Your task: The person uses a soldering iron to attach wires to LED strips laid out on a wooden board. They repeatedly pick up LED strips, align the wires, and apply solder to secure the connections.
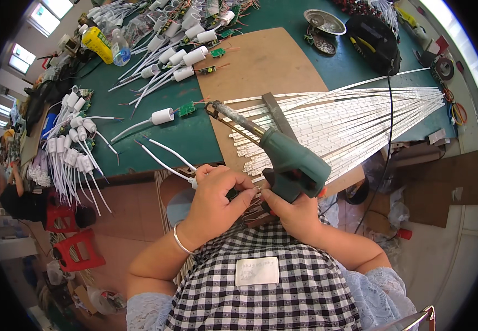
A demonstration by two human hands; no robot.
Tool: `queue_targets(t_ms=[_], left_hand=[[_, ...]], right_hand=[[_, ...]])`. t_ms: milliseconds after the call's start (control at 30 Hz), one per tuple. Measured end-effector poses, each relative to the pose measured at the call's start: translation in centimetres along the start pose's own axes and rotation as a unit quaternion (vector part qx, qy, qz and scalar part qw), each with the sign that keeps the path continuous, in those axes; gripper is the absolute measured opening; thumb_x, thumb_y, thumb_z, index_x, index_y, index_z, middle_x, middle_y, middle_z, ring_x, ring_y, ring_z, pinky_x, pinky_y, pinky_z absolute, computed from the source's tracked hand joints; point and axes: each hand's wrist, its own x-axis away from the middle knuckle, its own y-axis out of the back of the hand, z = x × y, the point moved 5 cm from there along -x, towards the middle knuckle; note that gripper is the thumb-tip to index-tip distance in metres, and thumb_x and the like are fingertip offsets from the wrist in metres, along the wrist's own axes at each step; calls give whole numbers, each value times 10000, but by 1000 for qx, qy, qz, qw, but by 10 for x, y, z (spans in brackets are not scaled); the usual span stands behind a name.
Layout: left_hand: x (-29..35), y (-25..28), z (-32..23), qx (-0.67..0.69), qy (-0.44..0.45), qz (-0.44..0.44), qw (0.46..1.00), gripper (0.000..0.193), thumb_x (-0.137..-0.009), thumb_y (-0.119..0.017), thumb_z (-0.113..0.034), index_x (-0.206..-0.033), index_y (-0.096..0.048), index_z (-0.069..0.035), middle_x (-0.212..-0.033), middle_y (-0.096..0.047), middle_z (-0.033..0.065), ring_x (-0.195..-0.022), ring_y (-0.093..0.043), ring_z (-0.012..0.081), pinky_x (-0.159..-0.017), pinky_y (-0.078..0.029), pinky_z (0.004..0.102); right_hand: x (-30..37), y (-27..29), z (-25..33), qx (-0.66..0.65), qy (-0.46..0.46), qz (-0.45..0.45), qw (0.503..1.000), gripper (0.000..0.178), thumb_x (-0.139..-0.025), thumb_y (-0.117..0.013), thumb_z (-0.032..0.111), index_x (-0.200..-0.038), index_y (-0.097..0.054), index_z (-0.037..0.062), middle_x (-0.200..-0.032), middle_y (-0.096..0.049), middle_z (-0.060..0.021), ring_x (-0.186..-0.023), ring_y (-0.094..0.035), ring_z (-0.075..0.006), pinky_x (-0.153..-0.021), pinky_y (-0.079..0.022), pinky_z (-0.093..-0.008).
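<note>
My right hand (299, 218) is closed round a green soldering gun (297, 163), its tip pointing up and to the left over the brown board (261, 60). My left hand (211, 204) is closed on a white wired piece, with two white leads (164, 157) running out to the upper left. A dark bit of its circuit board (232, 193) shows beneath my fingers. Thumbs and fingertips of both hands meet at a bunch of thin wires (258, 193); the exact contact there is too small to make out. Near the gun's tip lies a white cylinder (163, 116) with a green circuit board (186, 110).
Long pale light strips (349, 116) fan across the board under a dark metal bar (277, 113). White wired cylinders are heaped at the left (76, 132) and back (184, 58). A metal dish (324, 22), black case (374, 41), hanging black cord (390, 121) and red stools (79, 251) surround me.
</note>
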Motion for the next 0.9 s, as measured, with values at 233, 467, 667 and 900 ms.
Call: queue_targets(t_ms=[233, 467, 667, 900], left_hand=[[0, -2, 1, -9, 22, 5, 1000, 128, -744, -720, -102, -821, -618, -100, -797, -614, -11, -781, -528, 174, -837, -321, 346], [-1, 0, -3, -12, -33, 33, 999, 144, -720, -733, -87, -812, -625, -108, -810, -628, -20, -813, -543, 170, -843, -316, 355], [-1, 0, -8, -41, -63, 22, 997, 125, -705, -722, -90, -776, -623, -118, -786, -624, -22, -801, -548, 178, -835, -309, 368], [11, -2, -6, -141, -85, -4, 986, 128, -680, -701, -76, -764, -613, -119, -764, -629, -30, -821, -577, 188, -844, -306, 381]], right_hand=[[-1, -1, -2, -1, 39, 7, 999, 212, -842, -656, 25, -1037, -583, -18, -946, -640, -41, -858, -606, -101, -758, -496, -244], [-1, -2, 3, 28, 67, 5, 997, 233, -844, -659, 50, -1051, -569, -7, -920, -609, -23, -819, -570, -87, -708, -464, -235], [-1, -1, 4, 46, 66, 2, 997, 168, -849, -652, 51, -995, -590, -7, -881, -621, -20, -774, -572, -80, -657, -465, -236], [5, 26, 7, 34, 14, -32, 999, 133, -852, -547, -38, -981, -578, -44, -951, -618, -95, -975, -626, -206, -927, -490, -378]])
